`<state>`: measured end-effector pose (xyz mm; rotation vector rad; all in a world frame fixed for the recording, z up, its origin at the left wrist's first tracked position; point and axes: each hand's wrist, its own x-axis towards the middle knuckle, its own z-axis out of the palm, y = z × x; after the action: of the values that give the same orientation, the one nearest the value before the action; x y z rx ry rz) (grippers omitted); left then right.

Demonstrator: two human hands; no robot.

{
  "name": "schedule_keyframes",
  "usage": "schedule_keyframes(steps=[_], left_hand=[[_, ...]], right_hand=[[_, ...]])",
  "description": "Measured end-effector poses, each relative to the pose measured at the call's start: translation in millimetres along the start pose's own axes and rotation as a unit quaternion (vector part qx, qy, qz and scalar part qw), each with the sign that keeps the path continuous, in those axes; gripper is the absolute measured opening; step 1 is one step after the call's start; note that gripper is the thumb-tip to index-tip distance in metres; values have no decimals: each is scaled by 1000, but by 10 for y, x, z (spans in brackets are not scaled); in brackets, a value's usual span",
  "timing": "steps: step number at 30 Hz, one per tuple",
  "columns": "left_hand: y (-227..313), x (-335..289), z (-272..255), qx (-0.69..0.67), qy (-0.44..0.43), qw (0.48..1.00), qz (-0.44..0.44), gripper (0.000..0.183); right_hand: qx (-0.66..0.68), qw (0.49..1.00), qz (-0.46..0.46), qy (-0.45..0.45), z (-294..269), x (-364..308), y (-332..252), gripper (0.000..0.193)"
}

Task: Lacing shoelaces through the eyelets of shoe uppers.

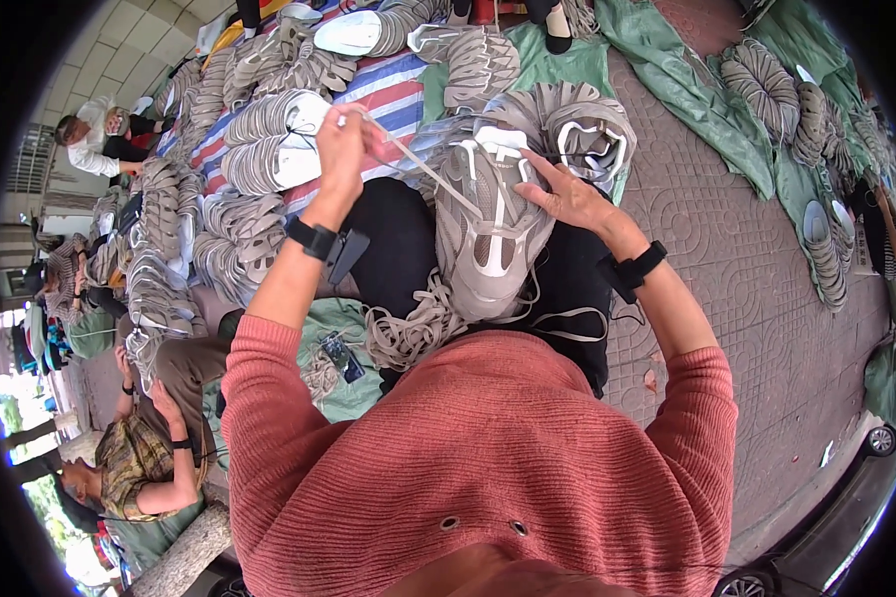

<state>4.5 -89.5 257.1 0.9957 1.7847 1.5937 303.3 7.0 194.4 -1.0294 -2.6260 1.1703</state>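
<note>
A grey mesh shoe upper lies across my lap, its toe pointing toward me. From its eyelet area a flat pale shoelace runs taut up to the left. My left hand is raised beside the upper, its fingers pinched on that lace. Spread fingers of my right hand rest on the upper's right side near the white tongue. Behind it, more grey uppers are nested in a curved stack. A tangled bundle of laces sits against my left thigh.
Stacked uppers cover a striped sheet at the far left. A phone-like dark object lies on green sheeting near my left knee. One co-worker sits at left; others are beyond. Paved ground and a parked car are at right.
</note>
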Motion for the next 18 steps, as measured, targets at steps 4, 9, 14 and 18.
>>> schedule_keyframes(steps=[4,9,14,18], left_hand=[[22,44,294,-70,5,997,-39,32],[-812,-185,822,-15,-120,988,-91,60],[-563,-379,905,3,-241,954,-180,66],[-1023,-621,662,104,-141,974,-142,65]], right_hand=[[-56,996,75,5,66,72,-101,78],[-4,997,74,3,139,294,-151,78],[41,998,37,5,252,425,52,74],[-30,999,-27,-8,320,343,-189,66]])
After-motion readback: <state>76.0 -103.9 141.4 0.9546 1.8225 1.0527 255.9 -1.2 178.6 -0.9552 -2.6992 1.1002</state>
